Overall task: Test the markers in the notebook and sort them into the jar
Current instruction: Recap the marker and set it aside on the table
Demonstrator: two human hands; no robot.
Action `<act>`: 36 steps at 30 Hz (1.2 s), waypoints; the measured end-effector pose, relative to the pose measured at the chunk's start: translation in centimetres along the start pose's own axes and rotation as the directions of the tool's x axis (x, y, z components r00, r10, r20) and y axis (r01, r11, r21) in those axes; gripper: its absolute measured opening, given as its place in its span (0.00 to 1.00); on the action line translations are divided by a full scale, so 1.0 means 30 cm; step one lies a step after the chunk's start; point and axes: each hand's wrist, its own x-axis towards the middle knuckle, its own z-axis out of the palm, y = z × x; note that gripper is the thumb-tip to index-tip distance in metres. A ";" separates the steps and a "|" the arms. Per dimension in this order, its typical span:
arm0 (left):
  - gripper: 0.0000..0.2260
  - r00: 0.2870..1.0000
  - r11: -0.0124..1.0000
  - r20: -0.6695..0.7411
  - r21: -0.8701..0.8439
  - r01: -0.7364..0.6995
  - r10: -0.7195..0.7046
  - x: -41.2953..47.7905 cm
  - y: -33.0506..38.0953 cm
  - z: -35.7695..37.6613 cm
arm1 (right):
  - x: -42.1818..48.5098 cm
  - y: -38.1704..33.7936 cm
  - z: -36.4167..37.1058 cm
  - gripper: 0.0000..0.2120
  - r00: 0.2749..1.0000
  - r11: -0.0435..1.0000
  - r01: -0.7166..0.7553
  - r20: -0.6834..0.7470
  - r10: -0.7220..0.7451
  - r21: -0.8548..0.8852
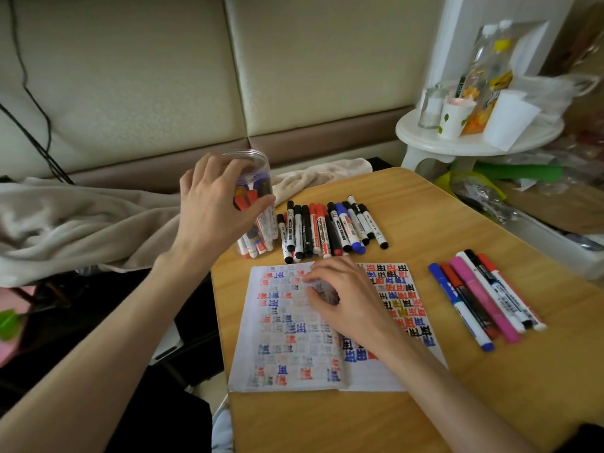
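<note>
Left hand (215,207) grips the jar (261,191) just beyond the notebook (284,354); right hand (346,299) rests empty, fingers loose, on its page. Sorting seems underway. Next calls for picking from the markers (327,230) beyond it.

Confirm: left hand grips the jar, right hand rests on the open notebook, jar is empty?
No. The jar is not empty: the head view shows markers inside it. The rest holds: left hand grips the jar, right hand rests on the open notebook.
</note>
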 end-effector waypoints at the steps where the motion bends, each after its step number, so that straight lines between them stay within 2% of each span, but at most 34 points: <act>1: 0.26 0.995 0.998 -0.093 -0.054 -0.037 0.032 -0.022 0.024 0.003 | 0.000 -0.001 -0.001 0.15 1.000 1.000 0.001 -0.003 -0.001 0.000; 3: 0.17 0.962 0.964 -0.260 -0.223 -0.144 0.084 -0.083 0.096 0.015 | 0.000 -0.001 -0.009 0.14 1.000 1.000 -0.002 -0.023 0.001 -0.005; 4: 0.14 0.958 0.926 -0.277 -0.336 -0.173 0.079 -0.125 0.145 0.022 | 0.000 0.001 -0.014 0.13 0.999 1.000 -0.008 -0.041 0.008 -0.004; 6: 0.12 0.990 0.797 -0.142 -0.595 -0.104 0.023 -0.208 0.243 0.047 | 0.002 0.012 -0.028 0.12 0.996 0.999 -0.041 -0.077 0.041 -0.002; 8: 0.13 0.995 0.612 0.100 -0.785 0.096 -0.027 -0.276 0.311 0.090 | 0.007 0.029 -0.048 0.12 0.990 0.996 -0.092 -0.111 0.092 0.002; 9: 0.14 0.981 0.547 0.193 -0.818 0.181 -0.036 -0.296 0.330 0.117 | 0.008 0.039 -0.061 0.13 0.983 0.993 -0.122 -0.137 0.122 0.009; 11: 0.14 0.953 0.499 0.301 -0.823 0.270 -0.018 -0.310 0.344 0.160 | 0.005 0.062 -0.087 0.13 0.958 0.983 -0.184 -0.222 0.179 -0.001; 14: 0.12 0.933 0.492 0.359 -0.816 0.303 0.022 -0.315 0.344 0.186 | -0.013 0.090 -0.126 0.14 0.902 0.951 -0.309 -0.316 0.294 0.003; 18: 0.11 0.926 0.534 0.377 -0.789 0.305 0.028 -0.314 0.329 0.201 | 0.007 0.129 -0.132 0.14 0.848 0.927 -0.375 -0.396 0.351 0.020; 23: 0.10 0.932 0.518 0.355 -0.812 0.269 0.073 -0.330 0.312 0.202 | 0.083 0.118 -0.104 0.19 0.850 0.896 -0.442 -0.337 0.405 -0.037; 29: 0.10 0.936 0.512 0.349 -0.813 0.277 0.049 -0.328 0.299 0.205 | 0.123 0.114 -0.073 0.16 0.797 0.864 -0.497 -0.435 0.419 -0.078; 36: 0.10 0.935 0.503 0.352 -0.819 0.278 0.055 -0.340 0.286 0.203 | 0.145 0.097 -0.069 0.08 0.733 0.814 -0.576 -0.387 0.559 0.083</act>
